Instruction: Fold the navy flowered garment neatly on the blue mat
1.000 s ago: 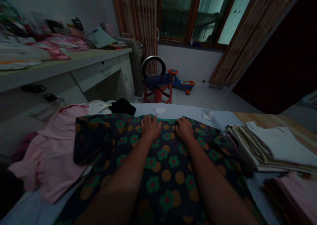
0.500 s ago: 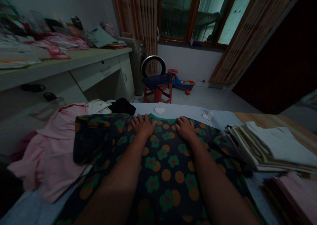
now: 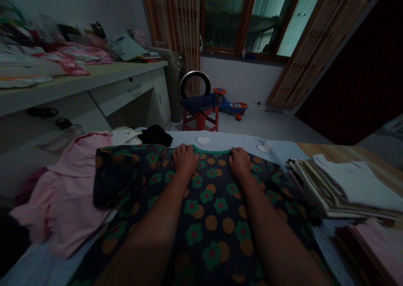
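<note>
The left grip (image 3: 185, 160) and right grip (image 3: 239, 162) sat curled side by side at the top edge of the dark floral garment (image 3: 201, 219) spread beneath and toward them, though whether they clenched the cloth could not be told.

Bare forearms (image 3: 147, 235), left hand (image 3: 185, 160), right hand (image 3: 239, 162)

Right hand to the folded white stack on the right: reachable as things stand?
Probably yes. The right hand rests near the top edge of the floral garment, and the folded white stack lies off to its right. Only flat cloth seems to lie between them, with nothing upright blocking the way.
</note>
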The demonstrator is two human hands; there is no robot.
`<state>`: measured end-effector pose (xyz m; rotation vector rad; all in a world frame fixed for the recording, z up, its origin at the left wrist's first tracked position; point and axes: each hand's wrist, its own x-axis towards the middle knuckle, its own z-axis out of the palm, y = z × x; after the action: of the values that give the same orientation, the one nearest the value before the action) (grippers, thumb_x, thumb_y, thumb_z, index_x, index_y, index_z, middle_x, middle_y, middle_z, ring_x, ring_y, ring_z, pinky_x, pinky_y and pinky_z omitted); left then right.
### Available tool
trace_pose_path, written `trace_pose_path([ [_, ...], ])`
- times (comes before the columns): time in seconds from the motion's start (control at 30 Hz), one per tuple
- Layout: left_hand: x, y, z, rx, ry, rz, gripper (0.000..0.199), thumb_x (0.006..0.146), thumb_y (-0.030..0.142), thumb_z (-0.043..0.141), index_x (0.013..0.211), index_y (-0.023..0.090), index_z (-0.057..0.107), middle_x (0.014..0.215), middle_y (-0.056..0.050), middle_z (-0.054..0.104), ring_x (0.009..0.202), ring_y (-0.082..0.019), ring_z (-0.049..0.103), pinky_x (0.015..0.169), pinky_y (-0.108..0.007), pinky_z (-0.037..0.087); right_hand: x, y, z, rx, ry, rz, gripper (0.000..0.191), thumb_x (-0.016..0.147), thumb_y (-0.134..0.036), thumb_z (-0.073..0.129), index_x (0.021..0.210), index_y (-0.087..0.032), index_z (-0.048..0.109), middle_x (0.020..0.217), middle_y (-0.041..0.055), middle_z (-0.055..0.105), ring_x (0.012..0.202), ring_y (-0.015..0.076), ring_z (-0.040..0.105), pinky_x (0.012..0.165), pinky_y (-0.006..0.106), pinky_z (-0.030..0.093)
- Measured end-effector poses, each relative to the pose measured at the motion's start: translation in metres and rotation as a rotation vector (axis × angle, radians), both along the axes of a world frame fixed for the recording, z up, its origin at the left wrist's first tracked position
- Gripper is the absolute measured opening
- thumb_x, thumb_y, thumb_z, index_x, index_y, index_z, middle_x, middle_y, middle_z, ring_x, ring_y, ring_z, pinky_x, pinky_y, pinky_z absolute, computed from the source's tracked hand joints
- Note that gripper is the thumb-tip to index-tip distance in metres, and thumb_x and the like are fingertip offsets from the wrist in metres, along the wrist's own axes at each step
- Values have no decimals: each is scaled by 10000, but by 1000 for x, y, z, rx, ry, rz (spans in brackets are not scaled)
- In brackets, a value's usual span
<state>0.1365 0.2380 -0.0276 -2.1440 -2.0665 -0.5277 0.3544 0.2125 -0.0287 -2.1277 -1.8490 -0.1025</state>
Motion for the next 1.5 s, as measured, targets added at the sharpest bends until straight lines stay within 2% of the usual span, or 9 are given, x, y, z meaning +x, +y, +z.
trace_pose_path([
  [0.2, 0, 1, 0, -54, -7, -58, 321, 919, 388, 509, 1132, 161, 588, 1177, -145, 597, 1154, -301, 524, 995, -426, 405, 1, 3, -1, -69, -10, 44, 356, 929, -218, 419, 1212, -169, 630, 1298, 127, 591, 1190, 245, 533, 999, 341, 391],
  [0.33, 0, -1, 1, -84, -22, -41, 355, 916, 405, 508, 1178, 173, 571, 1249, -144, 589, 1232, -305, 488, 1053, -460, 366, 3, 4, -2, -106, 13, 76, 395, 952, -236, 383, 1285, -160, 580, 1413, 132, 524, 1284, 233, 479, 1067, 358, 344],
  [0.57, 3, -2, -2, -190, -49, -39, 566, 917, 509, 457, 1376, 180, 474, 1483, -169, 443, 1416, -358, 322, 1151, -573, 229, 2, 3, -7, -200, 47, 44, 514, 978, -389, 360, 1444, -184, 423, 1585, 103, 314, 1448, 281, 265, 1156, 517, 200],
  [0.73, 1, 1, -5, -254, -27, -59, 676, 925, 597, 368, 1459, 185, 408, 1555, -178, 353, 1455, -381, 256, 1161, -599, 187, 2, 4, -8, -212, 23, 13, 568, 981, -439, 347, 1466, -146, 380, 1595, 173, 250, 1458, 306, 236, 1143, 512, 203],
  [0.87, 1, 1, -6, -256, -13, -56, 695, 924, 622, 338, 1468, 194, 402, 1568, -178, 333, 1460, -384, 245, 1159, -603, 184, 3, 3, -7, -184, 21, -2, 575, 970, -443, 382, 1453, -132, 391, 1569, 193, 285, 1434, 319, 264, 1126, 500, 227],
  [0.97, 2, 1, -7, -239, -4, -65, 687, 926, 620, 341, 1465, 200, 407, 1564, -187, 334, 1454, -392, 254, 1153, -609, 190, -1, 0, 0, -94, 29, 4, 508, 951, -394, 439, 1394, -147, 466, 1509, 172, 382, 1365, 313, 346, 1089, 459, 285],
  [1.07, 2, 0, -7, -231, 9, -66, 676, 933, 612, 328, 1466, 203, 404, 1562, -188, 335, 1450, -396, 263, 1148, -615, 196, -9, -4, 7, -22, 21, 118, 320, 937, -315, 461, 1184, -177, 612, 1296, 135, 555, 1189, 262, 476, 1002, 379, 360],
  [1.17, 2, -1, -5, -233, 19, -67, 668, 938, 611, 320, 1464, 207, 404, 1564, -188, 333, 1448, -396, 267, 1145, -618, 202, -20, -8, 10, -46, 4, 243, 222, 933, -289, 475, 1017, -191, 656, 1109, 105, 606, 1057, 234, 514, 918, 345, 390],
  [1.5, 3, -2, -3, -156, -18, -80, 560, 936, 515, 452, 1386, 182, 456, 1504, -195, 397, 1408, -365, 326, 1135, -576, 249, -26, -8, 5, -66, -17, 238, 236, 937, -311, 510, 1110, -205, 630, 1144, 101, 592, 1075, 255, 504, 903, 371, 388],
])
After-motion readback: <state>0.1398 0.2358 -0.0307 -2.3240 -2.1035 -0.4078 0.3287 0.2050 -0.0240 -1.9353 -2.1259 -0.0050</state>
